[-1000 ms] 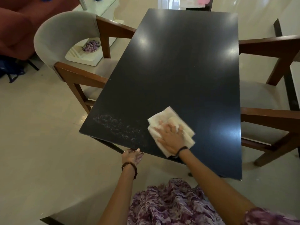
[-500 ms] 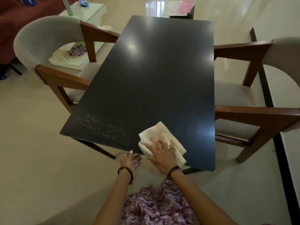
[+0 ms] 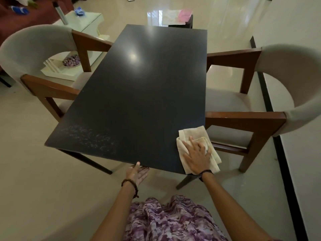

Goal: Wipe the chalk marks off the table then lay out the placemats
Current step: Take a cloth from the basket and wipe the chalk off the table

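A black rectangular table stretches away from me. Faint white chalk marks smear its near left corner. A folded cream cloth lies at the near right corner, partly hanging over the edge. My right hand presses flat on the cloth with fingers spread. My left hand sits at the table's near edge, palm up, with its fingers tucked under the rim and the thumb above. Pink and pale placemats lie on a dark stand beyond the far end.
Two wooden armchairs with grey padding flank the table, one on the left, one on the right. A white side table with a bowl of purple things stands behind the left chair. A red sofa is at far left.
My right hand has slid the cloth from the middle of the near edge to the near right corner. My left hand stays at the near edge. The chalk marks look unchanged.
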